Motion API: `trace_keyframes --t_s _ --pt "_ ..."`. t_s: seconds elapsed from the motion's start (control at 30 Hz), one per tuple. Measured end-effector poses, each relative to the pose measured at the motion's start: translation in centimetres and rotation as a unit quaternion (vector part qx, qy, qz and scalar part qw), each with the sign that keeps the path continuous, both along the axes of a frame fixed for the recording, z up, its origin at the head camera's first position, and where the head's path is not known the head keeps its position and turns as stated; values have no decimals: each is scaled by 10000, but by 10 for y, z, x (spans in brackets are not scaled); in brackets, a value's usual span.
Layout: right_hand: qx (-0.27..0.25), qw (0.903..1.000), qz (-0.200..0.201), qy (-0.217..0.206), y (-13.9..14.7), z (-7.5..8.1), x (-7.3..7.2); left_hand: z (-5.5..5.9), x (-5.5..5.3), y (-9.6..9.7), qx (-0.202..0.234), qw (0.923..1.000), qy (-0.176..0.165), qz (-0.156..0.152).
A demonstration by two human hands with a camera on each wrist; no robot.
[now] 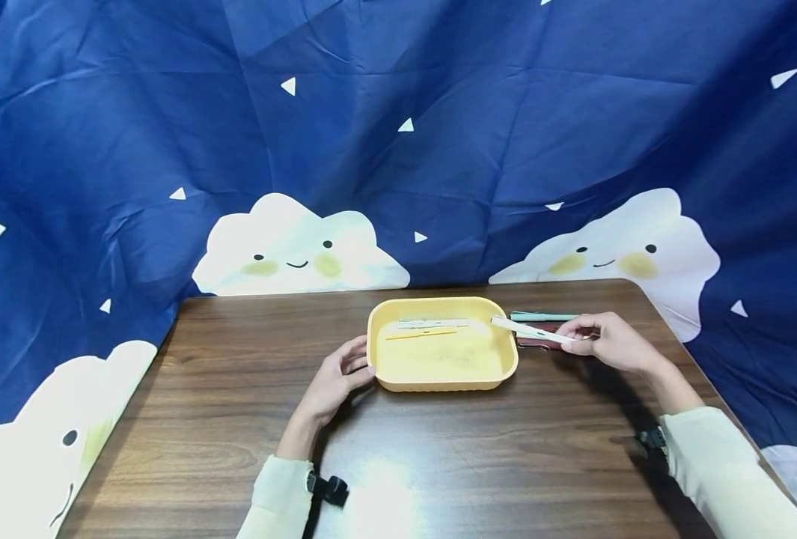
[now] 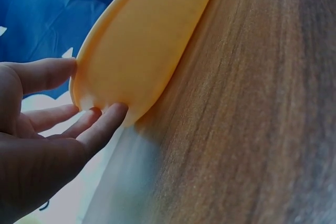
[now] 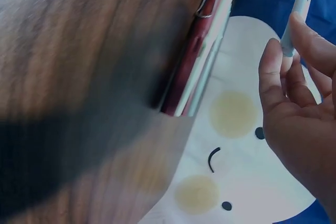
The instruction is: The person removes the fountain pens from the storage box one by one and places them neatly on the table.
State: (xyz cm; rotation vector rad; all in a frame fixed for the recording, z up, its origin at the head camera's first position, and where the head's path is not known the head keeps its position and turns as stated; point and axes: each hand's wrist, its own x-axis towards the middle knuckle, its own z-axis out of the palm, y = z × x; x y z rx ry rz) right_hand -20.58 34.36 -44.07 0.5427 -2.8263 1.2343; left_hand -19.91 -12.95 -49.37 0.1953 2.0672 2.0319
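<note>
My right hand (image 1: 610, 343) pinches a white pen (image 1: 531, 329) near one end, the pen's other end reaching over the right rim of a yellow tray (image 1: 438, 370). In the right wrist view, thumb and fingertips close on that pen's end. At the tray's left end, my left hand (image 1: 329, 382) rests its fingertips against the outer wall, as the left wrist view shows. Inside the tray lie a slim yellow stick-like item (image 1: 421, 335) and pale thin ones (image 1: 432, 324); their exact kind is too small to tell.
Right of the tray, partly behind the right hand, lie a teal pen (image 1: 542, 317), a dark red pen (image 3: 194, 51) with a wire clip, and a pale pen (image 3: 207, 45). The wooden table (image 1: 236, 419) ends before a blue cloth (image 1: 371, 150) with cloud prints.
</note>
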Motion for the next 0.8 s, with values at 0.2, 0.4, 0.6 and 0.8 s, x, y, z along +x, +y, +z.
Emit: trace_keyframes --t_s 0.2,0.4,0.6,0.8 --pt "-1 10000 -68 -31 12 -13 3 -1 0 0 -6 10000 -50 28" --pt "43 10000 0 -28 25 -21 8 -2 -2 0 87 9999 -18 72" --pt "166 9998 -28 48 35 -30 9 -2 -2 1 171 9998 -52 106" --pt "283 9994 149 153 39 -33 9 -2 -2 2 104 9998 -19 182"
